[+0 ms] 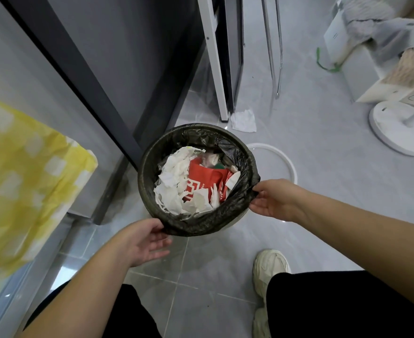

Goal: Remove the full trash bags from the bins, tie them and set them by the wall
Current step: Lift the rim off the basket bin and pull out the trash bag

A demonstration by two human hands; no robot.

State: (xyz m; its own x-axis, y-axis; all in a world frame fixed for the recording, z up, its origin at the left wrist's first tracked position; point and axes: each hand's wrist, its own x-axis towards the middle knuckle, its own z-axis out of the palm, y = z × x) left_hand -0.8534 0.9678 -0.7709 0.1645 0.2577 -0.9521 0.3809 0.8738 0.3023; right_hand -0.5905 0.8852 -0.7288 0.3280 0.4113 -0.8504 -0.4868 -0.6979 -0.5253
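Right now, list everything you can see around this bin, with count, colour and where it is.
bag: one, black, lining the bin, rim folded over its edge
bin: one, pale, on the floor, mostly hidden by the bag
paper: crumpled heap, white, inside the bag
packaging: one, red with white print, inside the bag
tissue: one, white, floor beyond the bin
ring: one, white, floor right of the bin
round base: one, white, far right
cloth: one, yellow and white, left
shoes: two, cream, bottom right
left hand: at the bag's near rim, thumb touching
right hand: pinches the bag's right rim
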